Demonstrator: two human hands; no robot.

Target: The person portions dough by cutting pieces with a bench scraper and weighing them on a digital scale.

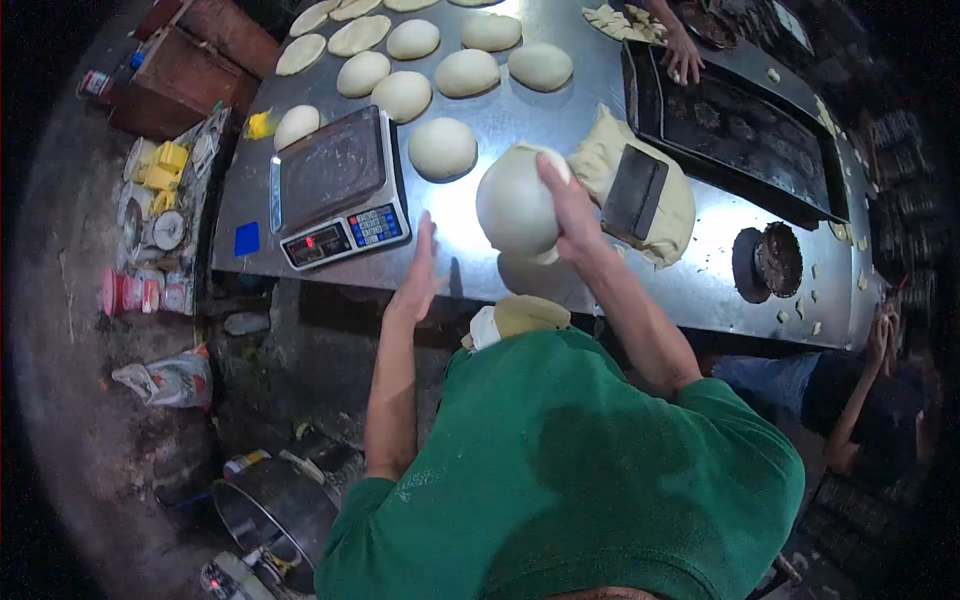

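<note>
A large smooth dough ball (518,203) is held above the front of the metal table by my right hand (572,205), whose fingers wrap its right side. My left hand (417,283) is apart from the ball, fingers stretched out, near the table's front edge and just right of the digital scale (330,165). Behind my right hand lies a big slab of dough (672,215) with a dark flat-bladed scraper (634,193) resting on it. One dough ball (442,149) sits beside the scale.
Several dough balls (467,73) and flattened rounds (359,35) cover the table's far side. At right are a dark baking tray (745,130), another person's hand (681,55) and a round dark bowl (778,260). A side shelf at left holds yellow containers (165,167).
</note>
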